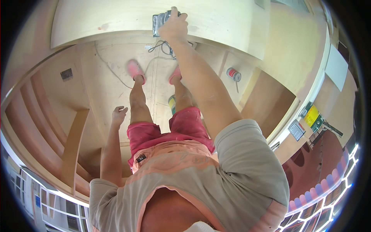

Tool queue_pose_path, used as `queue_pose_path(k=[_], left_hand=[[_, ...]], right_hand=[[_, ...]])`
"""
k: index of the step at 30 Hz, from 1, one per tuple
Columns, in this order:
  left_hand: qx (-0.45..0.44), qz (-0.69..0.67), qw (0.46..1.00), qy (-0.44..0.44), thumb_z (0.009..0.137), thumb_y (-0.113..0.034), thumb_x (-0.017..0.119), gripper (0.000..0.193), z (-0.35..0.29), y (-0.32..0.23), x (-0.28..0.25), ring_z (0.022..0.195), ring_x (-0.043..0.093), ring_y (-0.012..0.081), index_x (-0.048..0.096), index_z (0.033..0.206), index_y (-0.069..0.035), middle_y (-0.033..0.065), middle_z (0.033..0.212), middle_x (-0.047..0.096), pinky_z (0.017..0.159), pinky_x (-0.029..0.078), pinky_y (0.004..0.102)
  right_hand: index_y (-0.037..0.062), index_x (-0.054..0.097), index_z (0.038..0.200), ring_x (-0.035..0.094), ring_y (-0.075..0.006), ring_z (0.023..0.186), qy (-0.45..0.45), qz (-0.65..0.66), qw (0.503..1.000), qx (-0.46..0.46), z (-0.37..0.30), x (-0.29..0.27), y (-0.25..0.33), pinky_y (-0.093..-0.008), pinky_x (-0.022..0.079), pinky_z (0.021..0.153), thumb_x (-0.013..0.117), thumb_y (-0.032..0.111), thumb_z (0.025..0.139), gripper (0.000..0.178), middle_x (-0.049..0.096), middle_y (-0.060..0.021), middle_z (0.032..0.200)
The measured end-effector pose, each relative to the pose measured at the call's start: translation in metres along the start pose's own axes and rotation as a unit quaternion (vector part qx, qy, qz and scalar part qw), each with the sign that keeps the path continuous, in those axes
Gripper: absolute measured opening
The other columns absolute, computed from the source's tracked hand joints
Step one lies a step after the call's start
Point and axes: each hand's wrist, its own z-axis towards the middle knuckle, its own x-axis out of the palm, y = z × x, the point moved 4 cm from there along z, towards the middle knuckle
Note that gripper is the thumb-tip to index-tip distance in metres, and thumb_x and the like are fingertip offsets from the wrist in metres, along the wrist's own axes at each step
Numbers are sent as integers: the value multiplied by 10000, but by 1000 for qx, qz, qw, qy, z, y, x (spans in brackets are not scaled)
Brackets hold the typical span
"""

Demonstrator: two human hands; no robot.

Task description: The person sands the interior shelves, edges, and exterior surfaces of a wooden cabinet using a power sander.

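My right hand [174, 27] reaches forward with its fingers over a dark, flat rectangular block [156, 25]. That block rests on the pale, smooth curved panel [116, 19] in front of me; the hand hides part of it, and I cannot tell its exact kind. At my left side hangs my left hand [119, 115], its fingers loosely bent and apart, with nothing in them.
On the floor [112, 58] run a grey cable [108, 67] and a black looped cord [165, 46]. A tin [233, 73] with a stick beside it stands to the right, and a green-labelled can [172, 103] by my leg. Sandpaper-like packets [312, 116] lie on the right ledge.
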Motion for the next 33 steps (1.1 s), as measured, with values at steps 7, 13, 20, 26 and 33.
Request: queue_pose_path(k=[7, 13, 20, 26, 33], left_hand=[[25, -38, 999, -17, 822, -320, 655, 538, -17, -78, 44, 852, 630, 175, 538, 1197, 48, 121, 1005, 637, 737, 476, 283], [62, -42, 997, 15, 782, -288, 681, 417, -30, -100, 139, 808, 626, 186, 625, 1036, 39, 128, 929, 658, 684, 491, 311], [69, 4, 998, -6, 740, -351, 702, 444, -71, -127, 203, 871, 640, 277, 650, 974, 23, 177, 920, 667, 798, 491, 352], [107, 82, 991, -14, 761, -378, 673, 484, -45, -103, 215, 954, 639, 290, 642, 1045, 13, 190, 961, 672, 856, 484, 356], [95, 59, 994, -3, 762, -385, 669, 502, -49, -123, 206, 974, 635, 297, 627, 1100, -15, 183, 979, 672, 875, 479, 359]], right_hand=[[123, 328, 1368, 548, -405, 1056, -13, -16, 1000, 13, 20, -35, -134, -420, 503, 883, 729, 162, 635, 837, 395, -250, 1216], [147, 342, 1366, 552, -400, 1054, -45, 12, 988, 149, 52, -109, -265, -420, 503, 889, 776, 187, 601, 880, 415, -241, 1208], [198, 361, 1366, 553, -400, 1023, -27, -97, 995, -1, 54, -105, -296, -419, 514, 844, 752, 184, 645, 821, 443, -213, 1172], [244, 409, 1338, 555, -404, 1032, 31, -135, 969, -206, 44, -65, -180, -447, 507, 840, 710, 160, 686, 723, 444, -211, 1186], [245, 403, 1345, 558, -407, 1029, 29, -104, 981, -160, 52, -59, -120, -448, 509, 839, 683, 147, 705, 705, 442, -234, 1169]])
